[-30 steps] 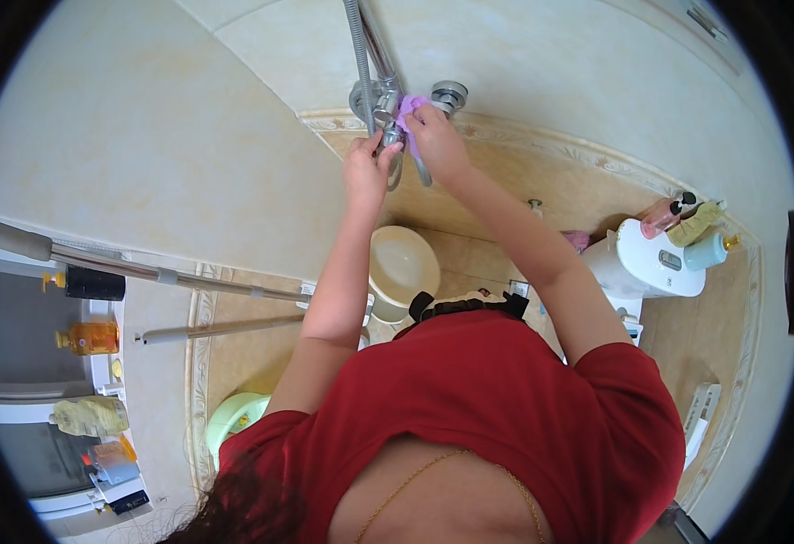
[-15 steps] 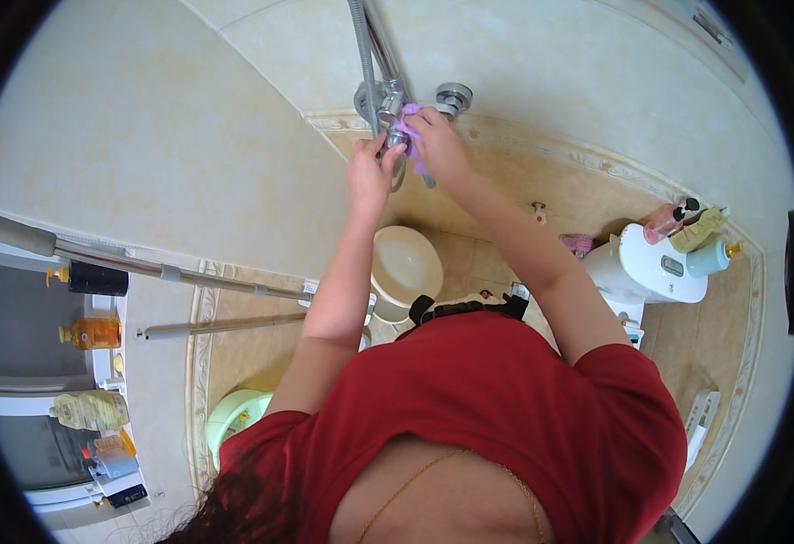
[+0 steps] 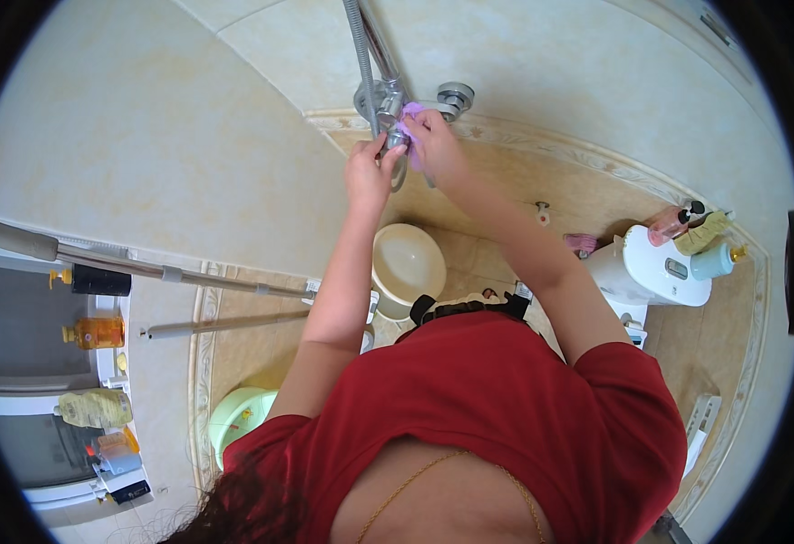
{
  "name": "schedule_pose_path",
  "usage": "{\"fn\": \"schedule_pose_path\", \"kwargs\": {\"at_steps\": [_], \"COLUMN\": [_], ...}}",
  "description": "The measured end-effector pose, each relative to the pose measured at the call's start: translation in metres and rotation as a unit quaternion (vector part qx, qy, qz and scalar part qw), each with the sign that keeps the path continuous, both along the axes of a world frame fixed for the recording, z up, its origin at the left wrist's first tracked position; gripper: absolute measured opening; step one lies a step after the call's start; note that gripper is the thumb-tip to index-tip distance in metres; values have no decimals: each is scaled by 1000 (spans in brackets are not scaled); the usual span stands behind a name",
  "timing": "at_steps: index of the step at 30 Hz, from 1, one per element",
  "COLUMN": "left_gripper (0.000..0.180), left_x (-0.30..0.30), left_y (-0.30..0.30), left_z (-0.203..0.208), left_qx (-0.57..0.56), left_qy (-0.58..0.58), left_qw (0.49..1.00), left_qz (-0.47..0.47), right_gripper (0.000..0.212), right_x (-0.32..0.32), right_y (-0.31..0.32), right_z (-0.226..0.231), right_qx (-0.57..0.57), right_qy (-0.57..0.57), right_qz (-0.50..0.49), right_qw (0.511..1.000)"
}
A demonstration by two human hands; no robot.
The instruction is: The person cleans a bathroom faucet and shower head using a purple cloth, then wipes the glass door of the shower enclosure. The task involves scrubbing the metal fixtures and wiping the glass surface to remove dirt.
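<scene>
A chrome shower mixer tap (image 3: 390, 111) is fixed to the tiled wall ahead, with a ribbed metal hose (image 3: 361, 54) and a riser pipe running up from it. My left hand (image 3: 371, 168) grips the mixer's lower end, thumb and fingers around the chrome part. In my right hand (image 3: 437, 150) a purple cloth (image 3: 412, 127) is bunched and pressed against the tap's right side. The fingers of both hands hide part of the tap.
Below stands a cream bucket (image 3: 409, 263). A white toilet (image 3: 660, 267) with several bottles on top is at right. Metal poles (image 3: 143, 266) cross the left side, beside a sill of bottles (image 3: 97, 333). A green basin (image 3: 241, 417) sits lower left.
My right hand has shifted very slightly against the tap with the purple cloth. My left hand keeps its grip in nearly the same place.
</scene>
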State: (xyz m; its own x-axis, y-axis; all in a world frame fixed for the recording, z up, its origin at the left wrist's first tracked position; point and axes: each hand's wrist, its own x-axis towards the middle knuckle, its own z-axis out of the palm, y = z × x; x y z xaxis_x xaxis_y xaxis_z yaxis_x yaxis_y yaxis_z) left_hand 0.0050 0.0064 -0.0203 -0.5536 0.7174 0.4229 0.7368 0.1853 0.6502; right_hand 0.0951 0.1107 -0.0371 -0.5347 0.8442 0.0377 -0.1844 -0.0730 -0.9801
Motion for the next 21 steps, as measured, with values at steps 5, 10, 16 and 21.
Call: {"fn": "schedule_pose_path", "kwargs": {"at_steps": [5,10,16,21], "left_gripper": [44,43,34,31], "left_x": [-4,-6,-7,-8], "left_y": [-1,0,-4,-2], "left_z": [-9,-7,-2,-2], "left_qx": [23,7,-4,-2], "left_qy": [-15,-23,-20,-27], "left_qw": [1000,1000,1000,999], "left_qz": [-3,0,-18,-28], "right_gripper": [22,19,33,30], "right_x": [25,42,14,3], "right_y": [-15,-1,-24,-19], "right_z": [-14,-58,-8,-25], "right_qx": [151,357,248,330], "right_qy": [-20,-78,-65,-52], "right_qz": [10,-83,-7,-87], "right_qw": [988,927,967,939]}}
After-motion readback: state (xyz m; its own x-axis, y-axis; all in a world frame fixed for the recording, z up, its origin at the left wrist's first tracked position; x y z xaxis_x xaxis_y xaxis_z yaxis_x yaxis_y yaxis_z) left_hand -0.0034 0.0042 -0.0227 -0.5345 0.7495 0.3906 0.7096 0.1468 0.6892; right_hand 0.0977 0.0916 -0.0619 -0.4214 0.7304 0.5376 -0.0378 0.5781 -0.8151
